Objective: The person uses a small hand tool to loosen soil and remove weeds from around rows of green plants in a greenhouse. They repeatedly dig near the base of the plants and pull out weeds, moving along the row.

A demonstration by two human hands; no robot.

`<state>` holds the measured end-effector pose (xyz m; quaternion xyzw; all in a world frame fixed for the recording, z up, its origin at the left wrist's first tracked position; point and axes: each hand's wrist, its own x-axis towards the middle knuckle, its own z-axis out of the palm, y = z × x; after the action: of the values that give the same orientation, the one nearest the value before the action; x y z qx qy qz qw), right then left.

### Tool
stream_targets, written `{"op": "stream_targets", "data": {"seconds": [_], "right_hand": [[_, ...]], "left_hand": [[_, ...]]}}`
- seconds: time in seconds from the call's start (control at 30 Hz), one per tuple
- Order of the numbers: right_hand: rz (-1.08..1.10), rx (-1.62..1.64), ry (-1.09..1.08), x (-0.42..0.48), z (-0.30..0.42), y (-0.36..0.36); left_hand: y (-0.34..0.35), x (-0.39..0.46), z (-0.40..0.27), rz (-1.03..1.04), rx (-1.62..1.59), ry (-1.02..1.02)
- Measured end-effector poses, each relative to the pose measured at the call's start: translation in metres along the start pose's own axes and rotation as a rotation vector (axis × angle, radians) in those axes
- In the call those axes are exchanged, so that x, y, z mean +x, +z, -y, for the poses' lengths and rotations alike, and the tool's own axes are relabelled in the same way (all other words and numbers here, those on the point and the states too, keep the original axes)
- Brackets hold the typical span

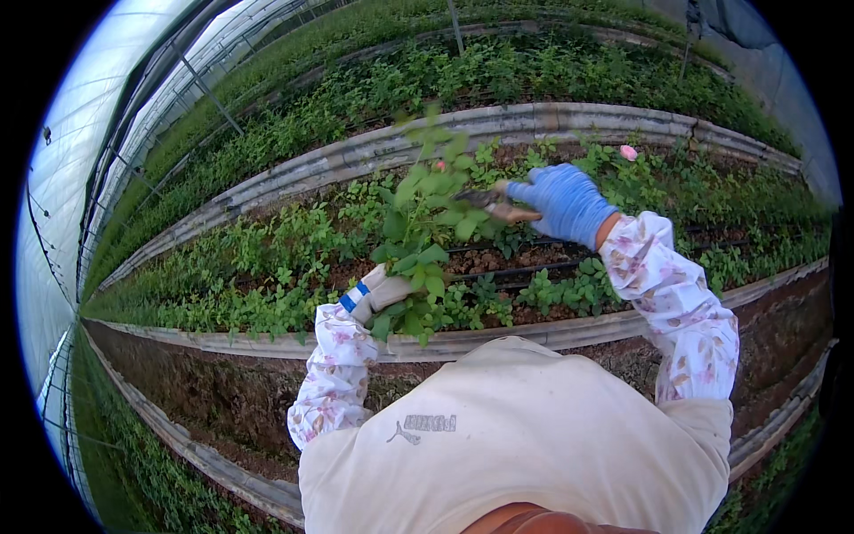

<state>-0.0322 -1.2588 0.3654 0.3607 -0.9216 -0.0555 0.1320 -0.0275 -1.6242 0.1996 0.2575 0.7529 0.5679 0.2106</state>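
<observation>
My left hand (381,292), in a pale glove with a blue band at the wrist, grips a bunch of leafy cut stems (421,260) that look like rose. The stems stand upright above the bed, their tops blurred, with a small pink bud (440,165) among them. In a blue glove, my right hand (564,203) holds pruning shears (490,202). The dark blades point left, at the right side of the foliage. Whether they touch a stem is hidden by leaves.
Low rose plants grow along the bed, with a pink bloom (628,153) at the right. Black drip lines (534,270) run over the soil. Pale raised edging borders the bed at the back (373,152) and front (580,330). Metal poles (456,27) and plastic sheeting (87,127) stand around.
</observation>
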Motion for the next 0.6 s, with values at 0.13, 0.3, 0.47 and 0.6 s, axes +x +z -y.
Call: {"op": "stream_targets", "data": {"seconds": [0.13, 0.3, 0.47, 0.6], "right_hand": [[0.038, -0.065, 0.18, -0.027, -0.037, 0.01], [0.113, 0.051, 0.126, -0.016, -0.01, 0.025], [-0.146, 0.179, -0.133, 0.023, 0.044, 0.07], [0.071, 0.183, -0.083, 0.048, 0.07, 0.075]], "left_hand": [[-0.006, -0.003, -0.022, -0.234, 0.577, -0.057], [-0.039, 0.004, 0.031, -0.407, -0.18, 0.032], [-0.006, 0.045, 0.017, -0.252, 0.407, 0.223], [-0.006, 0.022, 0.048, -0.39, -0.195, 0.059]]}}
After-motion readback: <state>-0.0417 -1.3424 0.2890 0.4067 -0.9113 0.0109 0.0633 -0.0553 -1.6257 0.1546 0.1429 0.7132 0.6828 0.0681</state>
